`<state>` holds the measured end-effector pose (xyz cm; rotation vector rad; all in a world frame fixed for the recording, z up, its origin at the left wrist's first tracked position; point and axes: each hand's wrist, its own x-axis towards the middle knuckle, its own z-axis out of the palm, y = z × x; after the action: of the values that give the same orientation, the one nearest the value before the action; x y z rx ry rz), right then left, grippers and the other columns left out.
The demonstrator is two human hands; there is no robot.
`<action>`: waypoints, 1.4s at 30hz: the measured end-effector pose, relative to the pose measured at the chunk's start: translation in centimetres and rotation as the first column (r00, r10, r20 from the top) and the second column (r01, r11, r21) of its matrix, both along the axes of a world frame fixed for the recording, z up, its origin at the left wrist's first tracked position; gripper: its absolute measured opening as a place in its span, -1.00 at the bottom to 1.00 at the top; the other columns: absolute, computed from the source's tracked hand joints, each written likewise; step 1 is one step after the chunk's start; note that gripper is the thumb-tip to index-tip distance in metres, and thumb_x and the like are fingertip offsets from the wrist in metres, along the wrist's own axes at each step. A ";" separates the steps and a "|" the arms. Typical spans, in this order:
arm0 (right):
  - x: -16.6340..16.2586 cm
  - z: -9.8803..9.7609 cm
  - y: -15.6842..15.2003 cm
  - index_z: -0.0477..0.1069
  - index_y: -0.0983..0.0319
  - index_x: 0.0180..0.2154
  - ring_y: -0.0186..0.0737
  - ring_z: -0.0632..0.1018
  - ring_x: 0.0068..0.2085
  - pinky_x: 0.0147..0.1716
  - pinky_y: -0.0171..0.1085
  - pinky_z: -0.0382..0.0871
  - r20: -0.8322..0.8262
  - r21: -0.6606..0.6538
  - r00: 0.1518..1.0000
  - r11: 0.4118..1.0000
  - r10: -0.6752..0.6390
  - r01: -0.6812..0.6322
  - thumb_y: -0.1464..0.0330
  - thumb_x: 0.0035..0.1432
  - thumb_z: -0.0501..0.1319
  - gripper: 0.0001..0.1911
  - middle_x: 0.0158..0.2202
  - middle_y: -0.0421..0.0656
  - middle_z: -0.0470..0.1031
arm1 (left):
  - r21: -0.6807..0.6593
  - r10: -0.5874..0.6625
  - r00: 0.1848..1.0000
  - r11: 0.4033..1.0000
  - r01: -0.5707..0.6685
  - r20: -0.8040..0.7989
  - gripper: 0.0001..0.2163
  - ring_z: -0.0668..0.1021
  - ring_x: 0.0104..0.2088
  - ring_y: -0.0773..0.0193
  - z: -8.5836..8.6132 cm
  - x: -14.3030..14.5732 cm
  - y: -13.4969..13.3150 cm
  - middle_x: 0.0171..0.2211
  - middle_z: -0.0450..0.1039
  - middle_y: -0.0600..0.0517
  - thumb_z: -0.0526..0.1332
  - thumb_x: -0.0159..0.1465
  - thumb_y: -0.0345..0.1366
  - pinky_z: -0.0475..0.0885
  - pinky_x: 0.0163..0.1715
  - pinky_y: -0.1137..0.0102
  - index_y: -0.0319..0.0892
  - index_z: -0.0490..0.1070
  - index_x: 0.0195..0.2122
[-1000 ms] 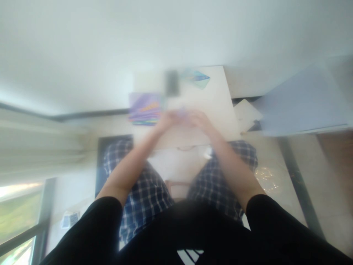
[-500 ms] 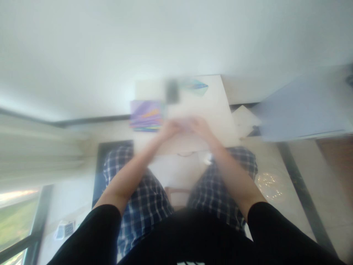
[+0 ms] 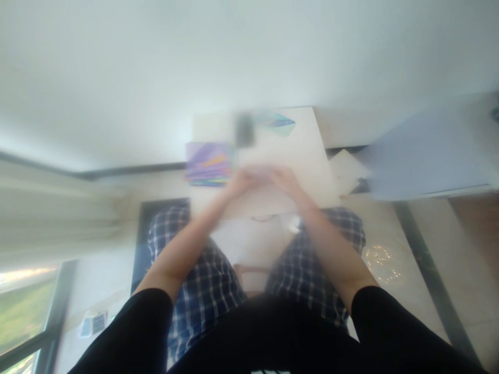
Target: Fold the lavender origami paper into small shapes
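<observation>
Over the white table, both of my hands come close together, blurred. My left hand is closed at one end of a small pale lilac piece of paper. At its other end my right hand is closed too. Haze hides the single fingers and how the paper is folded. Left of my hands lies a purple packet with an orange mark and coloured stripes along its lower edge. Beyond them sit a blurred dark grey object and a blue-green folded paper with a pointed end.
The table's far edge is near a white wall. My knees in checked trousers are at its near edge. To the right stands a large pale grey-blue panel. A curtain and a window are at the left.
The view has shifted very slightly. My hands keep the same place and hold on the paper.
</observation>
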<state>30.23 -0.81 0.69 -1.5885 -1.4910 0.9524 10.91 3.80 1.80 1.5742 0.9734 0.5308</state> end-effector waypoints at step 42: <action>-0.2 -0.1 -0.2 0.51 0.16 0.05 -0.17 0.63 0.03 0.13 -0.14 0.47 0.011 0.099 0.998 0.993 0.056 -0.057 0.46 0.10 0.14 -0.53 0.04 -0.18 0.62 | -0.068 0.039 0.999 0.997 -0.041 -0.034 -0.67 0.56 -0.48 0.27 -0.1 -0.3 0.2 -0.52 0.56 -0.01 0.30 0.16 -0.01 0.42 -0.47 0.46 -0.22 0.58 -0.36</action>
<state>30.06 -0.96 0.64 -1.4878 -1.5717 0.8897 10.60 3.97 1.73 1.5088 1.0394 0.4953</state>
